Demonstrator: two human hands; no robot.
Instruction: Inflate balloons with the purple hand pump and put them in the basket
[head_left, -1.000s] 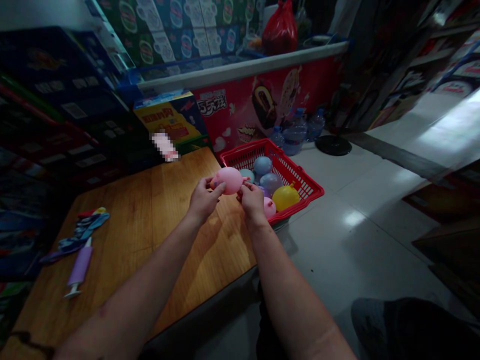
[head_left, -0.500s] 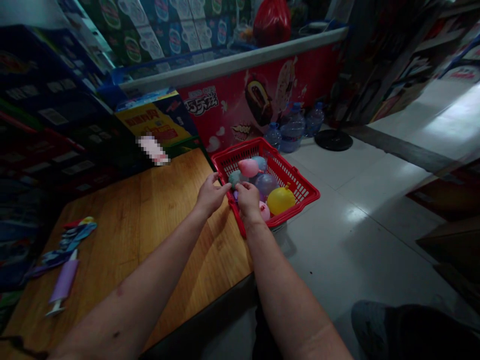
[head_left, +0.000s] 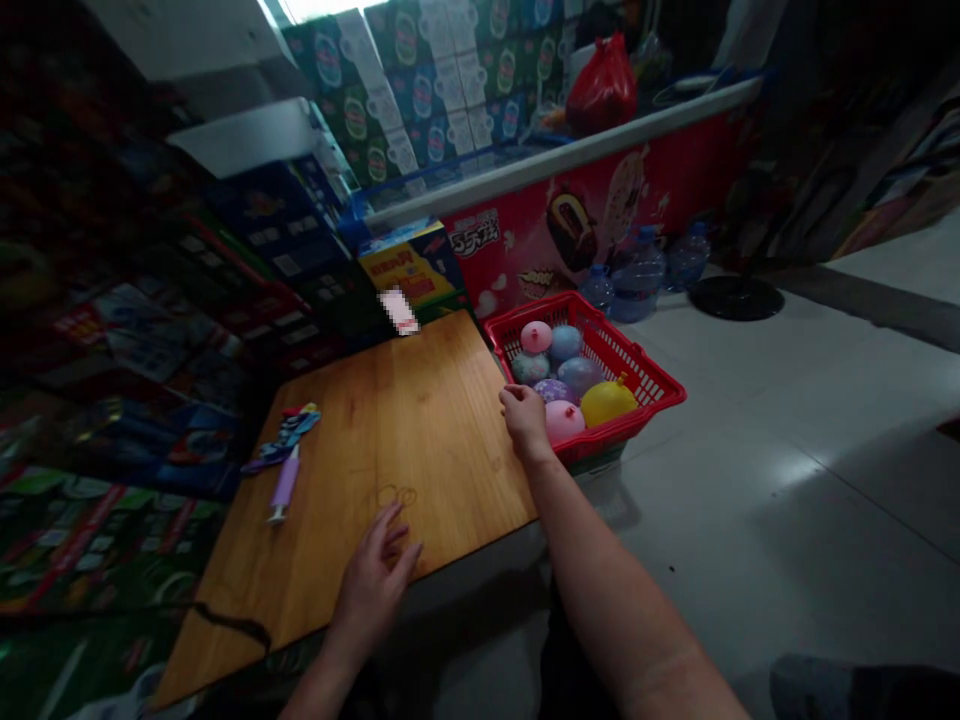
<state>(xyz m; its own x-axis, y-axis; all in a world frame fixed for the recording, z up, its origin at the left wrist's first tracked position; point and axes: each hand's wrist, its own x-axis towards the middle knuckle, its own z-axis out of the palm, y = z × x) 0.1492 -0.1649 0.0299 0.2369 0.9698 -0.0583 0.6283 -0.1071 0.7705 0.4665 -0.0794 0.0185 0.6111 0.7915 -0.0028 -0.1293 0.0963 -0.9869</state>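
Observation:
Over the front part of the wooden table [head_left: 442, 400], my left hand [head_left: 379, 570] is open with its fingers apart. Just beyond its fingertips lie thin loops like rubber bands [head_left: 407, 497]. My right hand [head_left: 527, 420] is at the near left rim of the red basket [head_left: 660, 395], fingers curled together; whatever they may hold is hidden. Inside the basket are several inflated balloons: a yellow balloon [head_left: 609, 404], a large pink balloon [head_left: 564, 421], a small pink balloon [head_left: 536, 336], a patterned green balloon [head_left: 531, 369], a speckled purple balloon [head_left: 551, 391] and bluish ones.
Flat, uninflated balloons [head_left: 296, 430] and a purple hand pump [head_left: 284, 484] lie at the table's left. Stacked cartons [head_left: 292, 230] stand behind it. Large water bottles [head_left: 637, 280] and a black round base [head_left: 736, 298] are on the floor beyond the basket.
My left hand has drawn back from the basket to the loops on the table. My right hand has moved to the basket's rim. The small pink balloon has shifted, and the view has turned left.

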